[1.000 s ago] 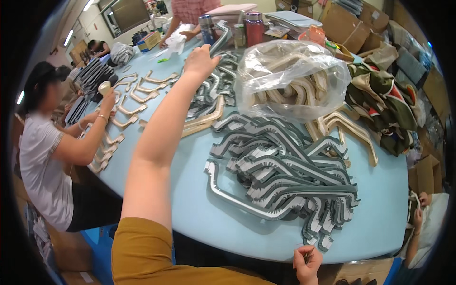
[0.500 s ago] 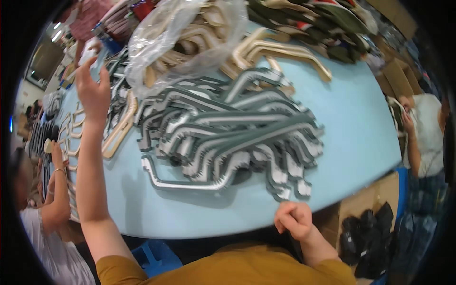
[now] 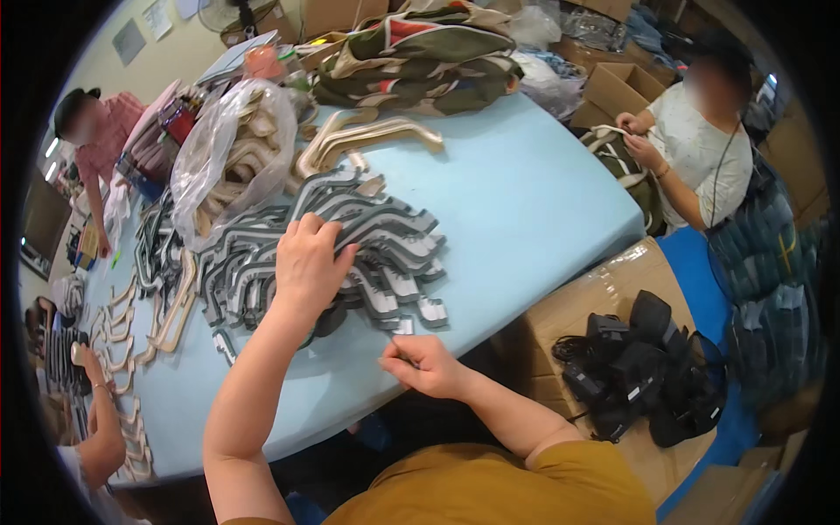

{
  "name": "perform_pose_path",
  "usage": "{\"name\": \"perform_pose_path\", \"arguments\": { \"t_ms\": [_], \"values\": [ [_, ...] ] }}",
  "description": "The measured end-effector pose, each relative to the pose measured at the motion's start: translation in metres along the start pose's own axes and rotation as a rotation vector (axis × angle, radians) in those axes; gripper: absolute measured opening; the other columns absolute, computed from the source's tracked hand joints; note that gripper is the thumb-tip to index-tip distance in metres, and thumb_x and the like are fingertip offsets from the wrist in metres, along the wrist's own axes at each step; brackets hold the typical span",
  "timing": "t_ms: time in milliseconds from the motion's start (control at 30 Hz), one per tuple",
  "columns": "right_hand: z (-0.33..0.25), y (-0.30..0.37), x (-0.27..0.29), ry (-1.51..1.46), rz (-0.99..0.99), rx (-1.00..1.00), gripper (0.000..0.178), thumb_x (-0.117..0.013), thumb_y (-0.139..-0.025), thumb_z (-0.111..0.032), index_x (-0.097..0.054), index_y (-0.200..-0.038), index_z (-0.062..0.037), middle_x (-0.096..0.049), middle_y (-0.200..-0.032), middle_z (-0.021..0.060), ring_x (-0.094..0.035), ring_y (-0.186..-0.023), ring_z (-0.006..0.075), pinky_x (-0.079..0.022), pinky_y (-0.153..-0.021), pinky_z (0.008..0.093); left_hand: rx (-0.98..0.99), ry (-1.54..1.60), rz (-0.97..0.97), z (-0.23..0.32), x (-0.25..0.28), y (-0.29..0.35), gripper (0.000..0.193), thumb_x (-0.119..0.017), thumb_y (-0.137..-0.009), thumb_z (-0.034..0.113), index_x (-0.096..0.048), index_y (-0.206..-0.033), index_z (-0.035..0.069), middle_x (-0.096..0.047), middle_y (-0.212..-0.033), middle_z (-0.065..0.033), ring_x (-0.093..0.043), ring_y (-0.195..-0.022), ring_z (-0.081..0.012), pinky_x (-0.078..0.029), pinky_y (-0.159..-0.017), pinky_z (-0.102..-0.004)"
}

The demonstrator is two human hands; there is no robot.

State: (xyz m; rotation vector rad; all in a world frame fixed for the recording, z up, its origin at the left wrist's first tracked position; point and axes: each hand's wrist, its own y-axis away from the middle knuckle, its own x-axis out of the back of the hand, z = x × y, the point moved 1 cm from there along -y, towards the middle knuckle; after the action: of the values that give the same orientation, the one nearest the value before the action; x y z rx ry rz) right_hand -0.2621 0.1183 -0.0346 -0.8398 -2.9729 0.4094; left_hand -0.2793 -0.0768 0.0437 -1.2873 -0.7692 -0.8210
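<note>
A heap of bent dark-green and white strips (image 3: 385,223) lies on the pale blue table, layered over one another. My left hand (image 3: 306,267) is over the near part of this heap, back upward, thumb apart from the bent fingers. Its fingertips touch or hover just above the strips; I cannot tell which. Close to the table's front edge, my right hand (image 3: 424,366) is closed, thumb against curled fingers, beside the strips' near ends. A thin dark bit shows at its fingers, too small to name.
Cream bent strips (image 3: 376,140) and a clear plastic bag (image 3: 276,144) of similar pieces lie beyond the heap. Folded olive bags (image 3: 420,61) are stacked at the back. Right of me, a cardboard box (image 3: 560,328) carries black items. Co-workers sit or stand left and right.
My left hand has come down and right from its raised place onto the heap. My right hand stays closed near the table edge. The view has swung to the right.
</note>
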Motion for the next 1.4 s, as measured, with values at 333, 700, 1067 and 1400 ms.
{"name": "perform_pose_path", "arguments": {
  "t_ms": [333, 700, 1067, 1400],
  "values": [
    [-0.002, 0.004, 0.006, -0.032, -0.027, 0.072, 0.016, -0.056, -0.086, -0.014, -0.052, -0.080, -0.0001, -0.049, -0.063, 0.0064, -0.045, -0.060, 0.0130, -0.039, -0.057, 0.0268, 0.439, 0.666, -0.353, -0.031, 0.031, -0.029, 0.017, -0.061, -0.075, 0.005, -0.051, -0.088, 0.000, -0.060, -0.072, -0.0076, -0.056, -0.062, -0.0132, -0.045, -0.057, -0.0267],
    [0.002, 0.006, 0.006, 0.038, -0.026, 0.103, 0.018, -0.057, -0.086, -0.015, -0.051, -0.077, -0.0005, -0.048, -0.061, 0.0104, -0.045, -0.055, 0.0201, -0.039, -0.054, 0.0306, 0.352, 0.456, -0.415, -0.042, 0.078, -0.061, 0.018, -0.058, -0.081, 0.008, -0.052, -0.097, 0.002, -0.056, -0.069, -0.0040, -0.053, -0.058, -0.0095, -0.040, -0.050, -0.0232],
    [0.002, 0.007, 0.001, 0.017, 0.000, 0.057, 0.021, -0.047, -0.093, -0.019, -0.053, -0.082, -0.0018, -0.049, -0.058, 0.0013, -0.047, -0.049, 0.0077, -0.038, -0.048, 0.0236, 0.236, 0.345, 0.217, -0.043, 0.162, -0.020, 0.024, -0.050, -0.085, 0.007, -0.052, -0.109, 0.003, -0.047, -0.065, 0.0009, -0.043, -0.056, -0.0059, -0.037, -0.050, -0.0216],
    [-0.038, 0.006, -0.023, -0.303, 0.138, -0.142, 0.022, -0.044, -0.094, -0.022, -0.052, -0.091, -0.0024, -0.041, -0.053, -0.0008, -0.038, -0.044, 0.0070, -0.029, -0.042, 0.0210, 0.640, 1.223, -0.126, 0.033, 0.147, 0.166, 0.029, -0.045, -0.088, 0.009, -0.050, -0.114, -0.002, -0.055, -0.063, -0.0037, -0.050, -0.053, -0.0089, -0.041, -0.052, -0.0228]
  ]
}}
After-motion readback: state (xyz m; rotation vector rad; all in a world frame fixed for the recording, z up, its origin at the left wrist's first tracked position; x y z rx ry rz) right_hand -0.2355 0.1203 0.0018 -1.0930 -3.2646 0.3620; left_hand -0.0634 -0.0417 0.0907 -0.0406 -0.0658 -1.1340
